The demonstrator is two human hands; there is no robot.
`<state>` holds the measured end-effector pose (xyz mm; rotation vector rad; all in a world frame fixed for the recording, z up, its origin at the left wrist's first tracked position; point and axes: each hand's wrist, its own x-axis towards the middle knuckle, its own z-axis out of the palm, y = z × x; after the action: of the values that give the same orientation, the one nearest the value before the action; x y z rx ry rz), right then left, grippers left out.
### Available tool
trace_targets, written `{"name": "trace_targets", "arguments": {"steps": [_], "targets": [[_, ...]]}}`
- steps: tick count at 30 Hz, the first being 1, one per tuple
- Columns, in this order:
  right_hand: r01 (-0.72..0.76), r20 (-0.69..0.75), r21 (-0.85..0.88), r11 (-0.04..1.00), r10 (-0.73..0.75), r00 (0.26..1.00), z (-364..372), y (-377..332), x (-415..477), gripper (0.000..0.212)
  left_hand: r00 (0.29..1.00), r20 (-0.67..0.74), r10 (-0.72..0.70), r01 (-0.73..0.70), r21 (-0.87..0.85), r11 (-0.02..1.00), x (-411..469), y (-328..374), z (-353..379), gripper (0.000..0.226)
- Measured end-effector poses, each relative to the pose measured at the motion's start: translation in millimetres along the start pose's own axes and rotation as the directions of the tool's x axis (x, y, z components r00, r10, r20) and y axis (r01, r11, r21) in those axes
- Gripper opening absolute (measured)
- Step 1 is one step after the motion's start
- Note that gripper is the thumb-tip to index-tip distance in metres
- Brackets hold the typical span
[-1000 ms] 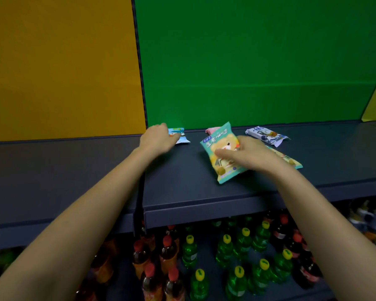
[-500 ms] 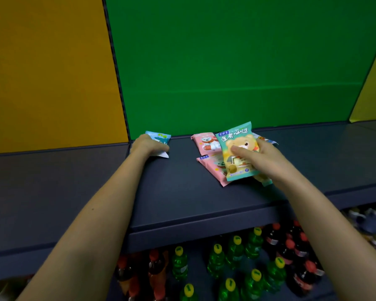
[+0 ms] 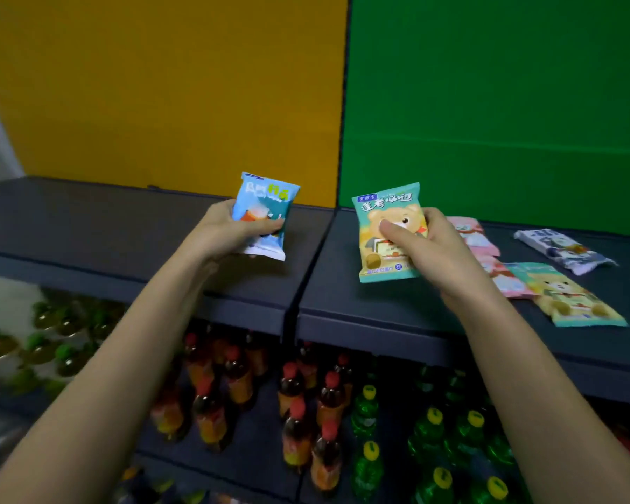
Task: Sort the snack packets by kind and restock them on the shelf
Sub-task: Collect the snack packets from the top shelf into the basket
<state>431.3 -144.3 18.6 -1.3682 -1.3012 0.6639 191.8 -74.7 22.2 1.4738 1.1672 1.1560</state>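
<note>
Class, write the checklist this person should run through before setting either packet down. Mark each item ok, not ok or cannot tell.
1. Left hand grips blue packet: ok.
2. Right hand pinches held bear packet: ok.
3. Second bear packet lies on the shelf, to the right: ok.
4. Bare shelf below the blue packet: ok.
5. Another blue packet on the shelf: cannot tell.
6. Loose packets sorted: not ok; pink packets and white packet lie mixed.
</note>
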Motion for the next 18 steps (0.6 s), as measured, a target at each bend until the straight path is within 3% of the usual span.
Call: {"name": "trace_targets", "arguments": {"steps": [3, 6, 12, 18], "targets": [[0.012, 0.16, 0.074, 0.997, -0.024, 0.987, 46, -12, -10, 0.018, 0.98, -0.197, 0.0, -0.006, -0.033, 0.999, -63, -13, -61, 0.015], [0.03, 0.296, 0.14, 0.99, -0.07, 0.953, 102, -26, -26, 0.023, 0.917, -0.398, -0.028, 0.015, -0.035, 0.999, -132, -34, -121, 0.025], [0.026, 0.565, 0.192, 0.981, -0.133, 0.815, 239, -51, -96, 0.032, 0.668, -0.739, -0.091, 0.086, -0.045, 0.995, -260, -75, -218, 0.016], [-0.033, 0.751, 0.205, 0.978, -0.135, 0.647, 375, -57, -188, 0.03, 0.448, -0.87, -0.206, 0.16, -0.149, 0.976, -376, -117, -297, 0.027]]}}
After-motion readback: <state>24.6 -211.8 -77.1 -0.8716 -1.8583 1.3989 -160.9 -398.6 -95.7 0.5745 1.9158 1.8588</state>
